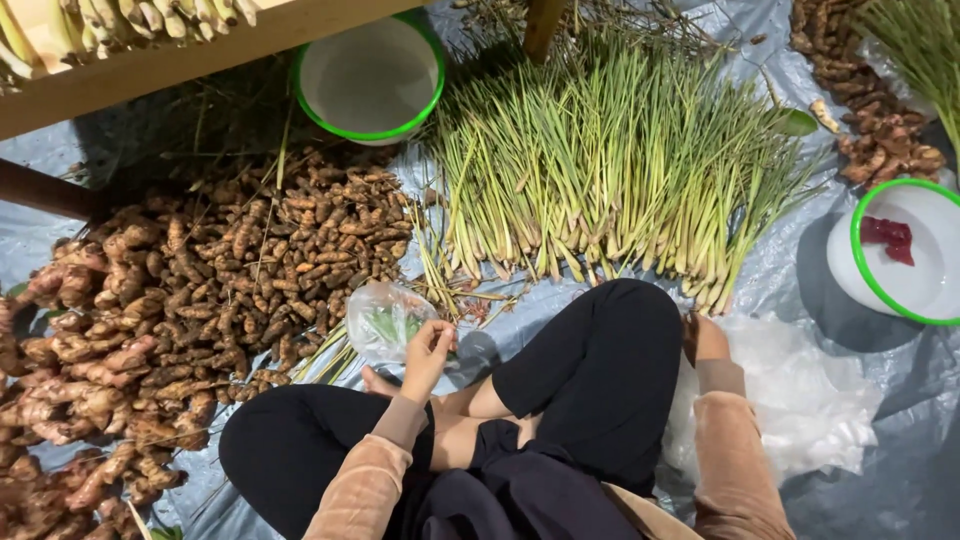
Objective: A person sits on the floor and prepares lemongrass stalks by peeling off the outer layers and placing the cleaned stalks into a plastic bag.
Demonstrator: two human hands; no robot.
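While the person sits cross-legged on a grey plastic sheet [880, 470] spread over the floor, the left hand [428, 352] is raised in front of the knee with its fingers [440, 335] pinched narrowly on the edge of a small clear plastic bag [385, 320], which holds a few green leaves and rests just beside the knee, between the legs and the heaps of roots. The right hand [706, 338] reaches down past the right knee, which hides most of it, so one cannot tell whether its fingers are spread or curled; it lies at the edge of a crumpled pile of white plastic bags [800, 400] on the sheet. To the person's left a broad heap of brown turmeric roots [290, 240] touches a heap of paler ginger [90, 370]. Straight ahead lies a wide bundle of lemongrass stalks [610, 160], root ends pointing toward the legs. A white bowl with a green rim [368, 78] stands beyond the roots, partly under a wooden shelf [150, 65], and a second green-rimmed bowl [925, 280] holding something red sits to the right, near another strip of roots [870, 100].
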